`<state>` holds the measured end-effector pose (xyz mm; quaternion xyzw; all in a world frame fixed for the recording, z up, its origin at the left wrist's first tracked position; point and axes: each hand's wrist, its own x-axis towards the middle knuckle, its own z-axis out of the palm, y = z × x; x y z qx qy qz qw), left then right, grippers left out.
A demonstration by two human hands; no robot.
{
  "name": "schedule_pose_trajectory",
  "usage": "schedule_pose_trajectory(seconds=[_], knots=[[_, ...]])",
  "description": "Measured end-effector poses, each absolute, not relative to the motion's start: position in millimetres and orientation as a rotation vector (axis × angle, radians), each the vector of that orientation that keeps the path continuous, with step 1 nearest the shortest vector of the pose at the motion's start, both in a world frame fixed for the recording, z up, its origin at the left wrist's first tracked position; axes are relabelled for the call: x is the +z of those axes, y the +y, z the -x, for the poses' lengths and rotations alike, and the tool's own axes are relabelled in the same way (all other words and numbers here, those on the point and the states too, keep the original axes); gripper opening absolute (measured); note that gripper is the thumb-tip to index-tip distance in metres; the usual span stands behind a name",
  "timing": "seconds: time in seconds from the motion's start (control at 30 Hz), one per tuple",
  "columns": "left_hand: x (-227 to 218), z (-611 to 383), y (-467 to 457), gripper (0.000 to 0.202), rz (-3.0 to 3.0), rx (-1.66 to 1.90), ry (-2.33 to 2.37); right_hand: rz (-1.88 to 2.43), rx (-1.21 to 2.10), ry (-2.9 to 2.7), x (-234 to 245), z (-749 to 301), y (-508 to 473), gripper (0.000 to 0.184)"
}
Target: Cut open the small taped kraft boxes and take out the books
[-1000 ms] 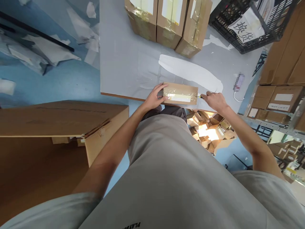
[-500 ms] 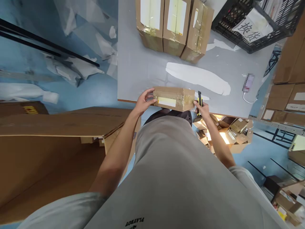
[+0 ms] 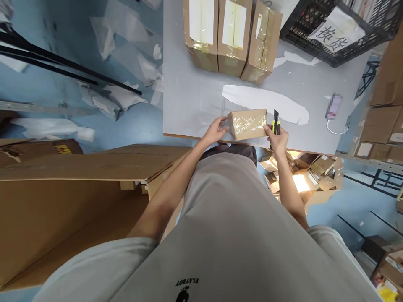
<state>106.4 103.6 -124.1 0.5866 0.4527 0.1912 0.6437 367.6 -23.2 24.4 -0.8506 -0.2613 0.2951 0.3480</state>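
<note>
Both my hands clamp a small tape-wrapped cardboard box (image 3: 248, 124) at the near table (image 3: 189, 96) edge: my left hand (image 3: 215, 131) grips its left end with curled fingers, while my right hand (image 3: 277, 140) presses the right end and also pinches a yellow-and-black utility knife (image 3: 276, 124) upright just beside it, the box's long axis running hand to hand. Beyond my hands lies a white paper strip (image 3: 264, 103), then three taped cartons (image 3: 231, 35) with blank white labels. Far right, a black crate (image 3: 333, 35) carries a sign reading 换货.

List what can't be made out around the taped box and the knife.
Head view only:
- Utility knife: blade too small to tell whether it is out; right hand covers the handle.
- Taped box: underside hidden; glare on tape.
- Left hand: fingertips hidden behind the box.
- Small object on the table: blurred.
</note>
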Motion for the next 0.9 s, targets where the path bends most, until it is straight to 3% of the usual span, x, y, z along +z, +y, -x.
schedule_pose_trajectory(seconds=[0.3,0.5,0.9], knots=[[-24,-119,141,0.027,-1.581,0.605,0.973,2.383,0.535,-0.898,35,-358,-29,0.055],[-23,-126,151,0.014,-1.540,0.590,0.981,2.319,0.647,-1.090,73,-318,-47,0.060],[-28,-124,159,0.020,-1.505,0.534,0.976,2.399,0.983,-1.462,89,-252,-12,0.058]])
